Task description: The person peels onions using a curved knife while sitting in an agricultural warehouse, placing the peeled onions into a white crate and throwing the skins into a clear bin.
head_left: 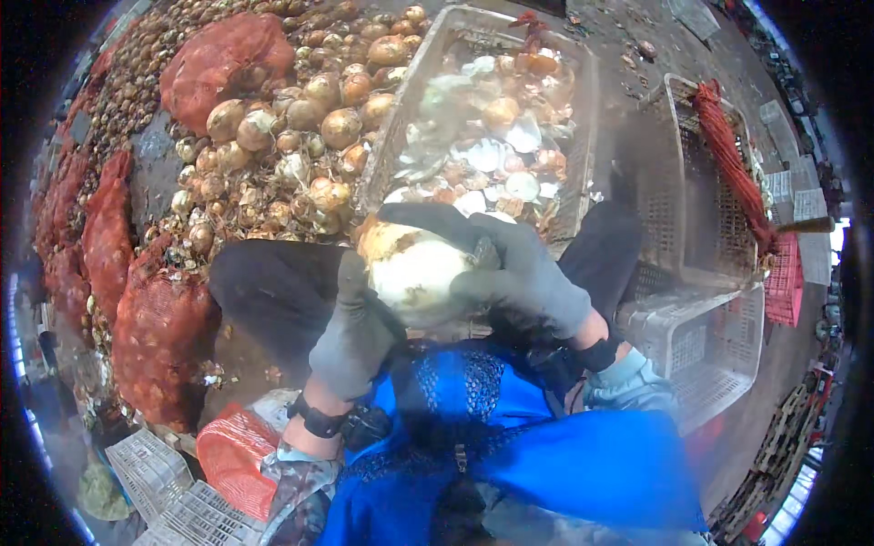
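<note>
Grey gloves (360,328) are covering left hand (350,344) and right hand (537,280), both occupied. Left is cupping an onion (414,273) from below left, thumb standing up by its left end; right is gripping it from the right side. Onion is lying between the two, above the lap; both are touching it, so neither is nearer. Long axis is running crosswise, roughly left to right, brown skin showing at the upper left, bare white elsewhere. Dark strip (419,217) is showing along its top edge; finger or tool, cannot tell.

Counting outward: one onion being held. Two black wristbands (323,419) are circling the wrists. One blue apron (592,464) is spreading over the lap. One pale crate (588,118) is standing just beyond the onion, holding peelings (482,155), too many to count. Loose onions (341,128) are lying heaped left of it, past counting. Red mesh sacks (164,341) are bulging at the left, at least three. More crates (657,196) are standing at the right, at least two, red netting (728,164) hanging over one. One pink basket (785,284) is sitting beyond them.
</note>
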### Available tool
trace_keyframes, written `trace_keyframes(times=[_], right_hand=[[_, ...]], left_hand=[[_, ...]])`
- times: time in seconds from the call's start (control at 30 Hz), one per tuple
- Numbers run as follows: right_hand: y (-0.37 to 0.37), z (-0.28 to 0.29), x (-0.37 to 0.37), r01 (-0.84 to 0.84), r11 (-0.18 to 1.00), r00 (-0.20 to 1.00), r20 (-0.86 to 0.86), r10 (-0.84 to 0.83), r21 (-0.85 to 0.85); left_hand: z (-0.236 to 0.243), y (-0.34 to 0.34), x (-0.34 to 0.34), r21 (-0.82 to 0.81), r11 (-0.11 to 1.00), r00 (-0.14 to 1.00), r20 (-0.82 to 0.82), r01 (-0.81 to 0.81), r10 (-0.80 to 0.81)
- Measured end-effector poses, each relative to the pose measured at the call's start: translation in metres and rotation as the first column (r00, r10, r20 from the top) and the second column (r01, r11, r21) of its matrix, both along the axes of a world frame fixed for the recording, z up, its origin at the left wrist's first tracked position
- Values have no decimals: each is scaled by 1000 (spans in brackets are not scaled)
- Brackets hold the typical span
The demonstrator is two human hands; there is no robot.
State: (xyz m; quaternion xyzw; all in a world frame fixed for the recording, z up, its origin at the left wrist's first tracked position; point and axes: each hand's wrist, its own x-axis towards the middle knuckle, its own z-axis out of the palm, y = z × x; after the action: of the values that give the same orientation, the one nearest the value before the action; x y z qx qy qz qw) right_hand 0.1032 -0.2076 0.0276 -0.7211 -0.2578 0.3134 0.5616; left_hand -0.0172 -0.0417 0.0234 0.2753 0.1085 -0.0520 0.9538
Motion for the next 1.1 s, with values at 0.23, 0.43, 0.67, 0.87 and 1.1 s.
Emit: trace_keyframes(times=[0.23,0.43,0.67,0.87,1.1], right_hand=[[-1,15,2,-95,978,981,151,124,-184],[-6,14,-4,-115,973,929,325,176,-199],[-1,21,-14,-12,947,874,456,165,-320],[0,35,-32,-142,958,623,730,283,-250],[-22,34,3,1,969,580,789,202,-249]], left_hand=[[9,-4,-6,38,998,998,-24,-51,52],[-1,-3,-13,-3,1000,999,37,9,-9],[9,-5,-16,237,971,995,-81,-42,63],[-16,-1,-20,-92,993,994,-77,-78,71],[-27,15,-23,167,940,953,104,-298,283]])
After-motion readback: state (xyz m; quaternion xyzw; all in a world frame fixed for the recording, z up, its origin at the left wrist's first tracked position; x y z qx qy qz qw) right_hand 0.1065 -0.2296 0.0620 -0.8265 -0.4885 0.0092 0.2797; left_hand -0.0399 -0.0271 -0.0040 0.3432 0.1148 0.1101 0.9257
